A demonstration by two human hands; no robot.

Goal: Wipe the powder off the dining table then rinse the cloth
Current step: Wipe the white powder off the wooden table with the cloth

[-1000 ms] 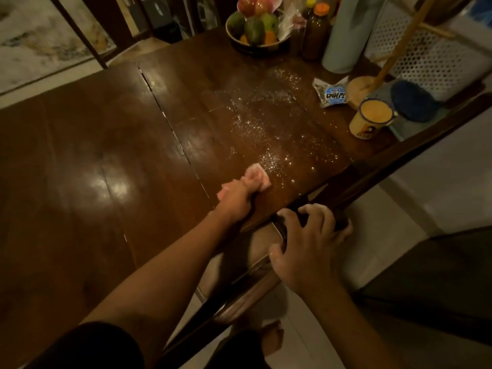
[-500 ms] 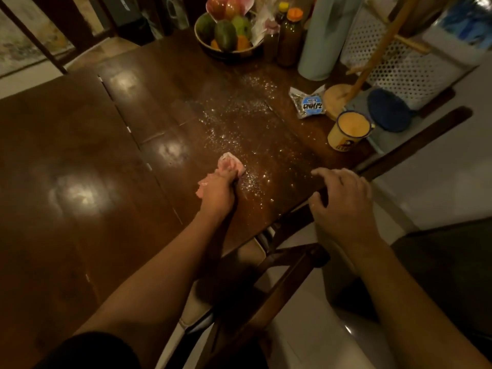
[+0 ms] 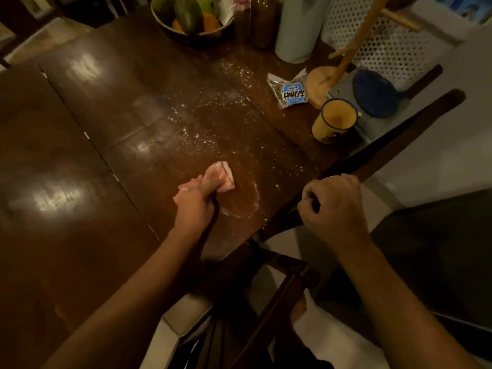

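Head view, looking down: two hands, one cloth, one spill. The cloth [image 3: 223,174] is a small pink wad, folded thick, its square end poking out past the knuckles. It sits pressed on the dark wooden tabletop [image 3: 80,182], near the front edge, at the near fringe of the powder [image 3: 207,121]. That powder is a white speckled scatter running away toward the far side. Just right of the cloth there's a cleaner curved patch rimmed by a thin white ridge.

The left hand [image 3: 193,206] is clenched round the cloth, arm stretched forward, knuckles up. The right hand [image 3: 335,209] grasps the top rail of one chair [image 3: 399,139], fingers curled over it.

Further back: one yellow mug [image 3: 336,121], one snack packet [image 3: 291,91] and one fruit bowl [image 3: 186,35].
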